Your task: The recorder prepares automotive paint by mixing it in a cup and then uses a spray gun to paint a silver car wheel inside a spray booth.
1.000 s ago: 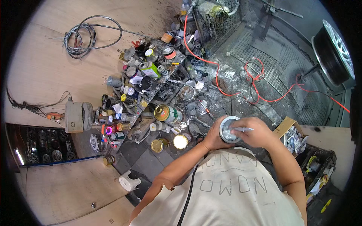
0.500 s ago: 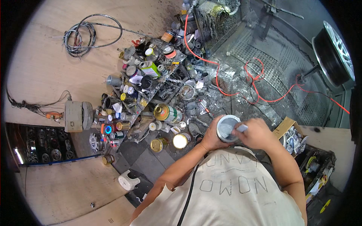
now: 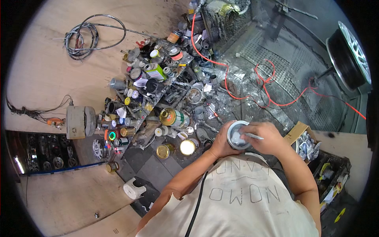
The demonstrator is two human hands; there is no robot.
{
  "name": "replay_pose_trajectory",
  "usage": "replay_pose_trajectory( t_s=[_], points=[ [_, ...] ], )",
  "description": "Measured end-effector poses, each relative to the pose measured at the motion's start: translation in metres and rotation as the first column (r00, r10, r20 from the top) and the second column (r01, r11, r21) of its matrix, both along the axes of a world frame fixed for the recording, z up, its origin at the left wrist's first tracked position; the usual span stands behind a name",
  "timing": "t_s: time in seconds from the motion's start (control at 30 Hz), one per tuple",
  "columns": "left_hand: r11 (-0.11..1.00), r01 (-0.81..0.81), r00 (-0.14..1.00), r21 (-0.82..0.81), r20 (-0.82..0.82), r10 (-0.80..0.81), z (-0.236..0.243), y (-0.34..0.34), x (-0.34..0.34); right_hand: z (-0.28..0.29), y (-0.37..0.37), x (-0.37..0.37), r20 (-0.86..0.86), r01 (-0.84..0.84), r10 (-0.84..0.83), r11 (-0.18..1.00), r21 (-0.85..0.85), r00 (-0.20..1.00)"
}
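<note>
My left hand (image 3: 221, 143) is wrapped round the side of a round metal can (image 3: 229, 138), held just in front of my apron. Grey liquid fills part of the can. Over its right side, my right hand (image 3: 269, 137) grips a flat, pale stirring stick (image 3: 255, 136); the lower end goes toward the can's mouth and is partly covered by my fingers. An open can of white paint (image 3: 187, 147) stands on the floor to the left of my left forearm. Beside it is a gold-coloured can (image 3: 165, 151).
A low bench (image 3: 166, 89) crowded with paint pots and bottles stands at the left. A red hose (image 3: 226, 75) loops over the dirty floor. A wheel rim (image 3: 347, 57) is mounted at the far right. A cardboard box (image 3: 299, 133) of crumpled material sits beyond my right arm.
My right hand has turned and shifted slightly left with the stick, which now lies flatter and points to the right. My left hand keeps its hold on the can.
</note>
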State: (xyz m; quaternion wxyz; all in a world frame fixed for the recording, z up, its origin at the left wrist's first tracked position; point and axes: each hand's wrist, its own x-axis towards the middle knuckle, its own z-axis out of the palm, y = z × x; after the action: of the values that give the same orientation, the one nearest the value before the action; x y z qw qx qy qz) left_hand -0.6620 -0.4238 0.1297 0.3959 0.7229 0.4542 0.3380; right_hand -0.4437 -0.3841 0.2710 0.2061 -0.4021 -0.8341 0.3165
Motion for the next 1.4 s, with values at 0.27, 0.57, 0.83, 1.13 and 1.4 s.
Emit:
replay_pose_trajectory(
  t_s=[0.27, 0.57, 0.83, 1.13, 1.4],
  points=[
    [0.993, -0.036, 0.998, -0.109, 0.049, 0.041, -0.001, 0.001, 0.003, -0.003, -0.001, 0.007, 0.214, 0.172, -0.154, 0.983, -0.068, 0.965],
    [1.0, 0.012, 0.998, -0.004, -0.067, -0.012, -0.001, 0.011, 0.01, 0.0, 0.003, 0.016, 0.185, 0.123, -0.115, 0.992, -0.035, 0.976],
    [0.991, 0.04, 0.999, -0.13, 0.027, -0.037, 0.0, 0.02, 0.027, -0.012, 0.007, 0.036, 0.201, 0.124, -0.103, 0.988, -0.095, 0.974],
    [0.992, 0.085, 0.996, -0.093, 0.01, -0.084, 0.004, 0.048, 0.04, -0.006, 0.023, 0.054, 0.221, 0.27, -0.249, 0.96, -0.07, 0.943],
    [0.984, 0.126, 0.992, -0.123, 0.0, -0.127, 0.007, 0.103, 0.047, -0.009, 0.064, 0.061, 0.152, 0.224, -0.202, 0.965, -0.138, 0.967]
  ],
)
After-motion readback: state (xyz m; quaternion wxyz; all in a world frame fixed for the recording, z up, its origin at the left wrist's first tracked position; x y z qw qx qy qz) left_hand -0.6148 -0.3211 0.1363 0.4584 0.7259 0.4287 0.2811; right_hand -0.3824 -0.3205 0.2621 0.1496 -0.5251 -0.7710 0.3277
